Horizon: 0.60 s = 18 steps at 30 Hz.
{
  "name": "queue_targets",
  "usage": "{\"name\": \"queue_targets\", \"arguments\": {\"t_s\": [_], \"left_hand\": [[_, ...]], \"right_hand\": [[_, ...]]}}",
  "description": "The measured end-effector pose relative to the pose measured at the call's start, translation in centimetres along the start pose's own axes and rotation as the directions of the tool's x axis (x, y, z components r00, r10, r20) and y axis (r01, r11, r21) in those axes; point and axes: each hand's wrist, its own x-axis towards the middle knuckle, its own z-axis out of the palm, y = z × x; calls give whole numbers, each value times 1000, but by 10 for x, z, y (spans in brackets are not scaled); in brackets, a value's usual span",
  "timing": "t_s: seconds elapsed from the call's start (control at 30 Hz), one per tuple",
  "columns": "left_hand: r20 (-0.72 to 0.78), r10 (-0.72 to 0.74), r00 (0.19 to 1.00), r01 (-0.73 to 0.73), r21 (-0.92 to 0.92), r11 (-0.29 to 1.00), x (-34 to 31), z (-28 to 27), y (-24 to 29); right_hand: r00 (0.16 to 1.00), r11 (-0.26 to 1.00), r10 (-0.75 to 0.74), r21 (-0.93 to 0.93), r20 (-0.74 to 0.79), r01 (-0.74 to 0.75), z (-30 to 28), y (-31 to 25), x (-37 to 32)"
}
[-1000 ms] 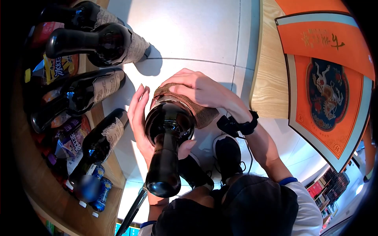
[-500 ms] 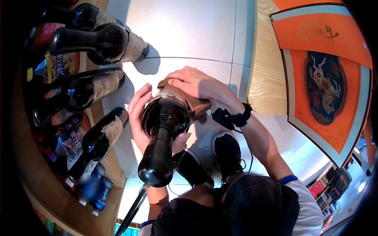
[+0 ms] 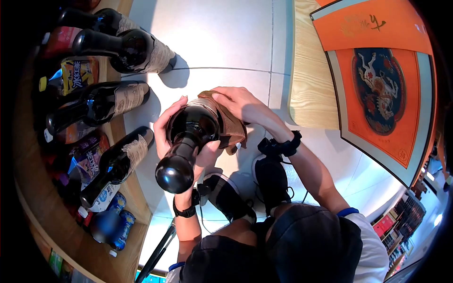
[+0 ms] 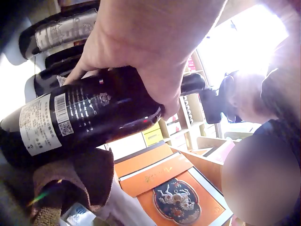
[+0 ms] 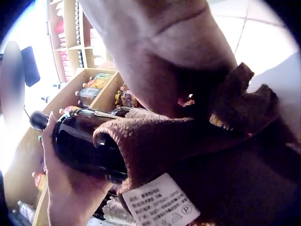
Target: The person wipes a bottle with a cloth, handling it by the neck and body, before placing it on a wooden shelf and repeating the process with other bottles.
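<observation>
A dark wine bottle [image 3: 196, 120] is in the middle of the head view, its capped neck pointing up towards the camera. My left hand [image 3: 162, 129] grips it, fingers on its far left side and thumb on the near side. In the left wrist view its white back label [image 4: 40, 125] shows with a barcode. My right hand [image 3: 243, 104] holds a brown cloth [image 3: 231, 129] against the bottle's right side, low on its body. The cloth wraps partly round the glass in the right wrist view, and a white care tag [image 5: 162, 200] hangs from it.
Several similar bottles [image 3: 151, 52] stand to the left, beside a wooden shelf [image 3: 134, 195] packed with drink bottles and packets. On the right, orange boxes [image 3: 382, 104] with a horse picture lie on a wooden surface [image 3: 314, 70]. Shoes [image 3: 271, 177] stand on the tiled floor below.
The bottle's neck has swung away from my body and to the left, so I look more along it. My right hand and the cloth have shifted to the right. My left wrist strap now shows.
</observation>
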Motion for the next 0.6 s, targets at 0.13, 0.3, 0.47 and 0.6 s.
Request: {"name": "queue_targets", "arguments": {"t_s": [0.13,0.3,0.47,0.6], "left_hand": [[7,26,1000,-27,38,999,0,-4,-4],[-6,33,999,-33,14,999,3,-2,-2],[-74,-1,997,-7,-99,995,-1,3,-9],[-6,211,977,-211,-14,977,-8,3,-29]], "right_hand": [[999,999,47,12,-16,-47,-1,9,-10],[990,990,140,-10,-14,-140,-5,13,-26],[928,976,218,93,-301,-199,12,45,-34],[896,967,253,119,-364,-225,10,36,-41]]}}
